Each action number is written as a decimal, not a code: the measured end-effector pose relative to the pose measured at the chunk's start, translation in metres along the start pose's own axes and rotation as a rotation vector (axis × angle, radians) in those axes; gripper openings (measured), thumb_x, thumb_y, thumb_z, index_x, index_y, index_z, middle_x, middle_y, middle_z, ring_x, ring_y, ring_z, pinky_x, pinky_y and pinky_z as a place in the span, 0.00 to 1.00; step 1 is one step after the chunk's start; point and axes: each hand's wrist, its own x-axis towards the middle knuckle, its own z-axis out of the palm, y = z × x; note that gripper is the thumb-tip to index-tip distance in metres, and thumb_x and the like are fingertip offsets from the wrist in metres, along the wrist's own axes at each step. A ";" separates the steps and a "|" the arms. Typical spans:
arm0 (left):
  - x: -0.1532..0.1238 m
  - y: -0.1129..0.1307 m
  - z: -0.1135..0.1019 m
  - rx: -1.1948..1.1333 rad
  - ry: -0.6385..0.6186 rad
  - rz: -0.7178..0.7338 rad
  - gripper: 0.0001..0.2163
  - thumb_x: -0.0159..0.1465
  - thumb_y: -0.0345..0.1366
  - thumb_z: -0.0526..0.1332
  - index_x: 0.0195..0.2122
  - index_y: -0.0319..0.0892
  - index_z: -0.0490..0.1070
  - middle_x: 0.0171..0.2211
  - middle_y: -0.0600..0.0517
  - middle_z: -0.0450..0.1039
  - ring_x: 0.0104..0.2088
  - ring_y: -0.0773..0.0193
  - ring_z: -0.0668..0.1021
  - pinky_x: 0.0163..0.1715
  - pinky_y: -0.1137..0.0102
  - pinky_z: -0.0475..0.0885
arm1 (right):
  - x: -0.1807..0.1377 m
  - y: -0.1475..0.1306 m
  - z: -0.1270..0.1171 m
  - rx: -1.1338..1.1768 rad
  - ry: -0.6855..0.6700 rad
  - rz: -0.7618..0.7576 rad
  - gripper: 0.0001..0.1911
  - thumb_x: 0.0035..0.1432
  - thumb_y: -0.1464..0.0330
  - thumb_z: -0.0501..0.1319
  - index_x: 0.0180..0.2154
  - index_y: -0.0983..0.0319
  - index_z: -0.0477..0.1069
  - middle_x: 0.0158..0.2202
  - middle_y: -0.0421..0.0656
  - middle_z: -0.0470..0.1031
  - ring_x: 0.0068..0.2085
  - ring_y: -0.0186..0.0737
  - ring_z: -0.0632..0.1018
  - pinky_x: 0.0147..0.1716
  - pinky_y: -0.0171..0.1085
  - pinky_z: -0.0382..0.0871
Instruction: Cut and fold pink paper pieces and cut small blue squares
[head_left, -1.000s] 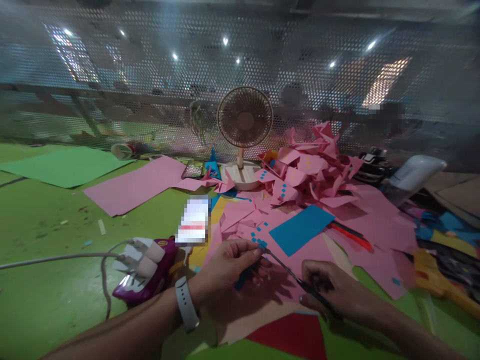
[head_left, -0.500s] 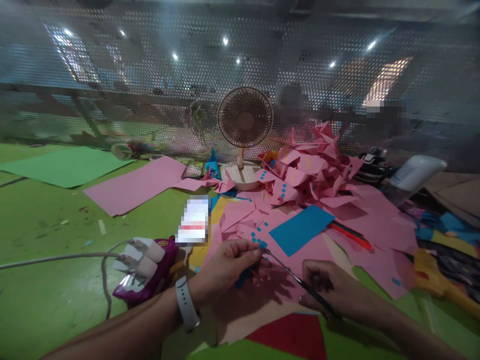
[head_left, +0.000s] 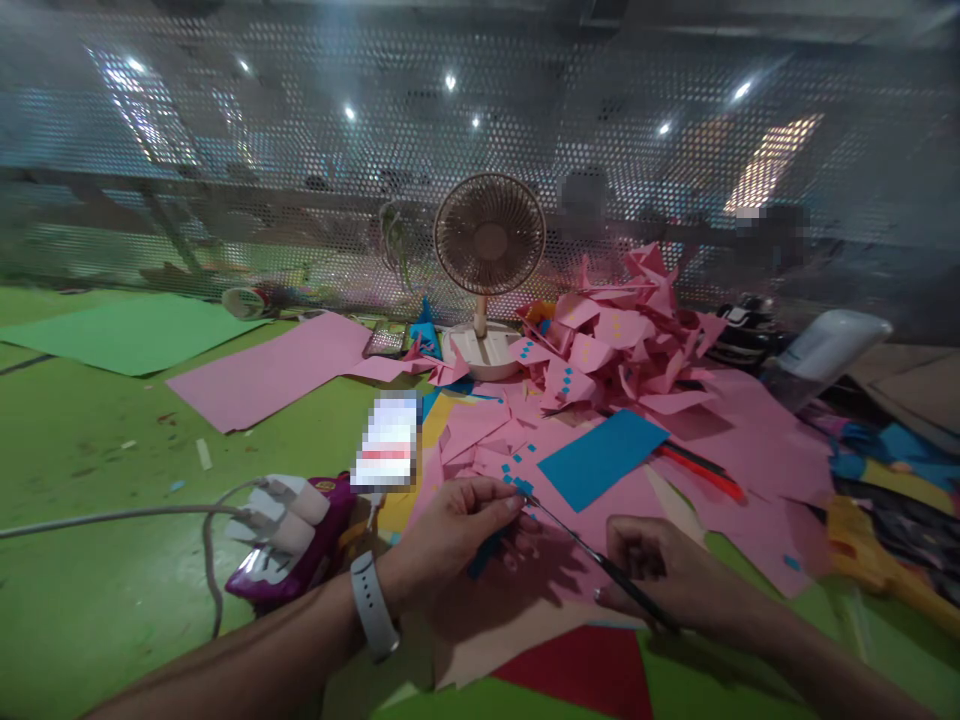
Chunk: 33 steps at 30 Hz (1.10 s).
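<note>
My left hand [head_left: 461, 525], with a white watch band on its wrist, pinches a narrow blue paper strip [head_left: 486, 556] that hangs below its fingers. My right hand [head_left: 675, 575] is closed round the dark handles of a pair of scissors [head_left: 624, 582], seen nearly edge-on. Their thin blades reach left to my left fingertips, at the strip's end; the exact contact is too small to make out. Small blue paper squares [head_left: 517, 468] lie just beyond my left hand. A larger blue paper rectangle [head_left: 604, 458] rests on pink paper between and beyond the hands.
Behind stand a small fan [head_left: 491, 235] and a heap of folded pink paper [head_left: 615, 340]. A phone [head_left: 388, 440] and a purple power strip [head_left: 322, 540] with a cable are at left. A red pen [head_left: 705, 472] and a yellow tool [head_left: 862, 550] lie at right.
The scissors and my right hand have shifted very slightly, the blade tips a little to the left. My left hand stays almost still with the blue strip.
</note>
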 end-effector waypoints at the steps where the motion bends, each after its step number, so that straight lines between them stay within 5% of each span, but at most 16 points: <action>1: 0.000 0.001 0.000 0.007 0.004 0.004 0.13 0.57 0.43 0.63 0.33 0.37 0.72 0.29 0.48 0.76 0.23 0.71 0.75 0.23 0.77 0.69 | 0.000 0.000 0.000 0.010 0.005 0.000 0.22 0.40 0.57 0.69 0.21 0.61 0.57 0.17 0.31 0.55 0.20 0.26 0.58 0.18 0.28 0.47; 22: 0.001 0.000 -0.001 0.012 0.018 0.035 0.14 0.56 0.44 0.64 0.32 0.36 0.71 0.29 0.48 0.76 0.23 0.70 0.75 0.23 0.75 0.69 | 0.000 -0.001 -0.001 0.045 0.071 -0.013 0.21 0.44 0.60 0.67 0.21 0.61 0.55 0.16 0.31 0.55 0.18 0.26 0.58 0.17 0.28 0.47; 33: -0.005 0.009 0.005 -0.012 0.038 0.065 0.11 0.58 0.40 0.62 0.32 0.36 0.71 0.29 0.49 0.76 0.24 0.71 0.75 0.25 0.76 0.69 | -0.005 -0.012 -0.001 0.099 -0.044 0.030 0.15 0.48 0.63 0.63 0.23 0.61 0.56 0.17 0.32 0.60 0.19 0.27 0.61 0.18 0.28 0.50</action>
